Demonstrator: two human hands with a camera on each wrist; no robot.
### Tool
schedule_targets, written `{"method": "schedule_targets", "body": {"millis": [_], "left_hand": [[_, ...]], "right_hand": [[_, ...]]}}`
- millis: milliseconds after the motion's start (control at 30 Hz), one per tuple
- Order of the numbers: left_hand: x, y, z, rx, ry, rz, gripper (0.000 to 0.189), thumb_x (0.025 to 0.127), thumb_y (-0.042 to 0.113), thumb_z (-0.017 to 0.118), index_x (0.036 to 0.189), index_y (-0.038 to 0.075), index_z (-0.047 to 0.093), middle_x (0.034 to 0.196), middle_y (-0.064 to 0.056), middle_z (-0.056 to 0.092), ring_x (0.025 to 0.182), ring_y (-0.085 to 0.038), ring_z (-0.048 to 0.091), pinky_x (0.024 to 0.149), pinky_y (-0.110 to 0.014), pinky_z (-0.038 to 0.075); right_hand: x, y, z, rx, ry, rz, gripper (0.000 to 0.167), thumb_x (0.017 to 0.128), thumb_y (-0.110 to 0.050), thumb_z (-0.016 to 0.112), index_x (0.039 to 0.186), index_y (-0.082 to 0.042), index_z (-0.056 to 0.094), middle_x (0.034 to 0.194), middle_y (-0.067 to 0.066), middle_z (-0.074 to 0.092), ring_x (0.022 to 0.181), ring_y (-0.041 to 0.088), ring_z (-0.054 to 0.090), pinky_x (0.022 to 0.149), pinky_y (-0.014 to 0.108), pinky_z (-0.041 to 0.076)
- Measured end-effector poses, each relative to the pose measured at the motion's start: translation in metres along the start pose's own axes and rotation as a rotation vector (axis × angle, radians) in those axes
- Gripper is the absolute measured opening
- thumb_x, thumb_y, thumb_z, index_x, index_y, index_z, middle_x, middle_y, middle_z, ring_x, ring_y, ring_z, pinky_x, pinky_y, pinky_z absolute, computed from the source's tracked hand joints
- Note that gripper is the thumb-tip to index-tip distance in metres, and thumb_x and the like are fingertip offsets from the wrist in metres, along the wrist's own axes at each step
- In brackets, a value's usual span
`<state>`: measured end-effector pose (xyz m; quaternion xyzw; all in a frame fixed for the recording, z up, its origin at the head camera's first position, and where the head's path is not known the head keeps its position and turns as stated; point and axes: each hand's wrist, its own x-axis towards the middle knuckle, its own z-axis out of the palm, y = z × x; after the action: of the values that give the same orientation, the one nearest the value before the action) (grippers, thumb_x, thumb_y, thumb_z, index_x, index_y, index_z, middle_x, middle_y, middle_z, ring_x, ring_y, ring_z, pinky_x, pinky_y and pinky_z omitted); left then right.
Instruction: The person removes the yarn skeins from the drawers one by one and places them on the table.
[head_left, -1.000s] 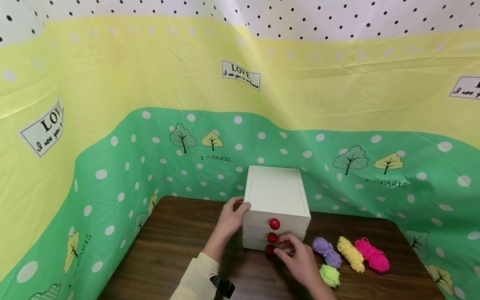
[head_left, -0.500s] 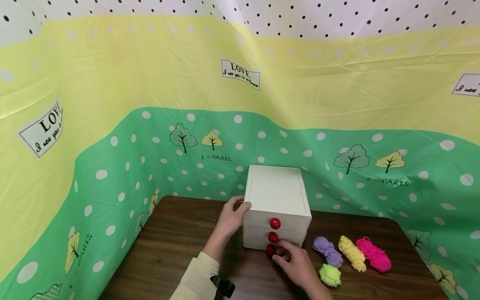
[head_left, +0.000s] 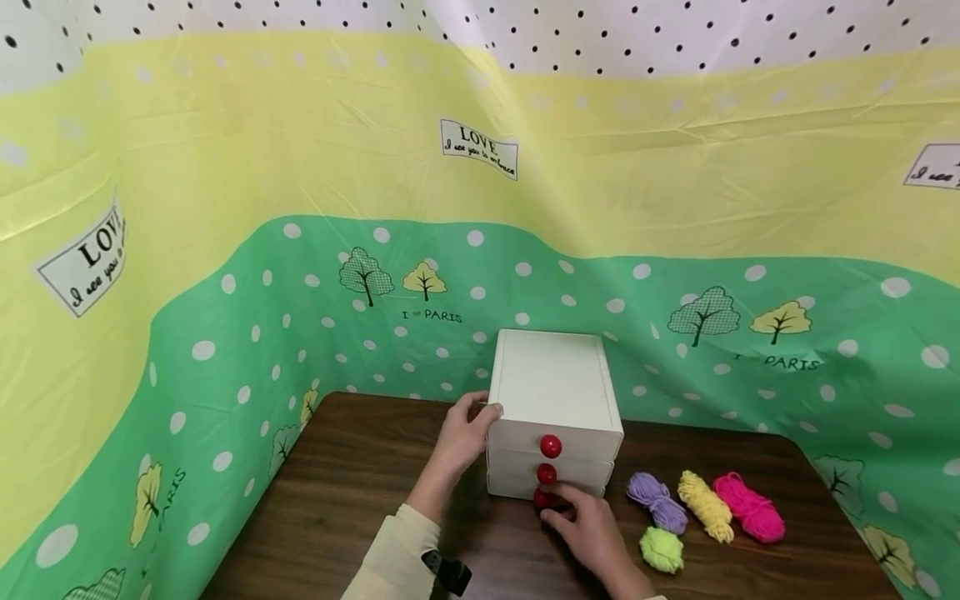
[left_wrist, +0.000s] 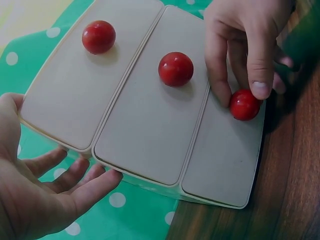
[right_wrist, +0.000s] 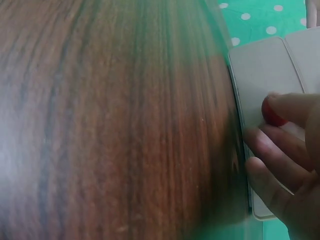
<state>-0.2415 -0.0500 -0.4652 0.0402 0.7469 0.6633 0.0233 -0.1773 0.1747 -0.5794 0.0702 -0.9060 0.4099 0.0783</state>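
Note:
A small white drawer cabinet with three stacked drawers stands on the table, and all three drawers look closed. Each drawer front carries one round red knob: the top knob, the middle knob and the bottom knob. My right hand pinches the bottom knob between thumb and finger. Against the cabinet's left side rests my left hand, its thumb at the top edge. In the left wrist view its fingers are spread and only lightly bent along that side.
Right of the cabinet lie several yarn skeins: purple, yellow, pink and lime green. The dark wooden table backs onto a green and yellow printed curtain.
My right hand's fingers have drawn in closer around the bottom knob. My left hand, the cabinet and the yarn stay where they were.

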Motion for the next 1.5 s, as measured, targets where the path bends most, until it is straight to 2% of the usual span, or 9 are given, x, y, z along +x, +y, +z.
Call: {"method": "schedule_targets", "body": {"millis": [167,367,533,733,800,967,1033,1233,1500], "left_hand": [[0.001,-0.002,-0.001,0.005,-0.006,-0.002,0.054,0.1,0.042,0.062,0.141,0.008,0.056,0.119,-0.014,0.063,0.096,-0.023,0.059,0.079,-0.041,0.055],[0.002,-0.002,-0.001,0.001,-0.004,-0.007,0.053,0.099,0.042,0.062,0.14,0.009,0.057,0.118,-0.013,0.063,0.095,-0.022,0.058,0.075,-0.036,0.054],[0.001,0.0,0.002,0.026,0.015,0.004,0.052,0.099,0.041,0.062,0.139,0.01,0.058,0.117,-0.012,0.064,0.093,-0.022,0.059,0.075,-0.035,0.053],[-0.001,0.003,0.003,0.044,0.024,0.02,0.051,0.099,0.042,0.061,0.139,0.011,0.059,0.118,-0.012,0.065,0.097,-0.024,0.061,0.082,-0.039,0.054],[-0.001,0.002,0.003,0.036,0.025,0.015,0.051,0.098,0.042,0.062,0.139,0.01,0.059,0.118,-0.013,0.065,0.095,-0.024,0.061,0.082,-0.041,0.055],[-0.001,0.0,0.001,0.021,0.026,-0.001,0.052,0.098,0.042,0.063,0.139,0.01,0.059,0.116,-0.013,0.064,0.088,-0.022,0.06,0.075,-0.037,0.055],[-0.001,0.0,0.001,0.025,0.034,0.002,0.052,0.098,0.042,0.063,0.139,0.01,0.059,0.115,-0.013,0.064,0.088,-0.022,0.06,0.073,-0.034,0.054],[-0.002,0.0,0.003,0.034,0.06,0.006,0.049,0.097,0.041,0.063,0.136,0.012,0.061,0.118,-0.013,0.065,0.091,-0.023,0.063,0.075,-0.035,0.055],[-0.001,0.001,0.003,0.023,0.055,-0.005,0.047,0.098,0.04,0.063,0.135,0.01,0.061,0.113,-0.014,0.064,0.087,-0.022,0.06,0.073,-0.035,0.054]], "right_hand": [[0.0,-0.002,0.001,-0.1,0.06,-0.01,0.028,0.081,-0.02,0.087,0.104,-0.034,0.078,0.103,-0.011,0.077,0.09,0.009,0.071,0.074,0.03,0.055],[0.0,-0.002,0.0,-0.126,0.069,-0.009,0.026,0.081,-0.021,0.087,0.102,-0.033,0.079,0.103,-0.011,0.078,0.095,0.013,0.072,0.078,0.034,0.057],[0.0,0.0,0.002,-0.085,0.08,-0.021,0.027,0.079,-0.02,0.089,0.101,-0.032,0.079,0.1,-0.012,0.077,0.092,0.012,0.072,0.075,0.03,0.057],[0.005,0.0,0.002,-0.056,0.115,-0.063,0.027,0.075,-0.017,0.092,0.095,-0.031,0.079,0.094,-0.017,0.076,0.092,0.009,0.071,0.079,0.031,0.057],[0.008,0.0,0.001,-0.051,0.103,-0.061,0.025,0.076,-0.017,0.091,0.093,-0.03,0.079,0.093,-0.017,0.076,0.091,0.008,0.07,0.079,0.03,0.057],[0.009,0.0,0.003,-0.024,0.057,-0.019,0.025,0.077,-0.02,0.091,0.095,-0.028,0.077,0.091,-0.012,0.076,0.079,0.004,0.069,0.071,0.025,0.056],[0.007,0.001,0.006,-0.045,0.075,-0.019,0.027,0.076,-0.023,0.092,0.097,-0.029,0.077,0.09,-0.012,0.076,0.075,0.003,0.068,0.067,0.024,0.054],[0.003,0.002,0.014,-0.175,0.193,-0.046,0.024,0.074,-0.028,0.093,0.093,-0.032,0.078,0.085,-0.014,0.076,0.07,0.004,0.067,0.061,0.027,0.05],[-0.002,0.001,0.015,-0.208,0.2,-0.064,0.024,0.074,-0.028,0.093,0.094,-0.032,0.08,0.085,-0.015,0.076,0.072,0.003,0.067,0.062,0.026,0.05]]}}
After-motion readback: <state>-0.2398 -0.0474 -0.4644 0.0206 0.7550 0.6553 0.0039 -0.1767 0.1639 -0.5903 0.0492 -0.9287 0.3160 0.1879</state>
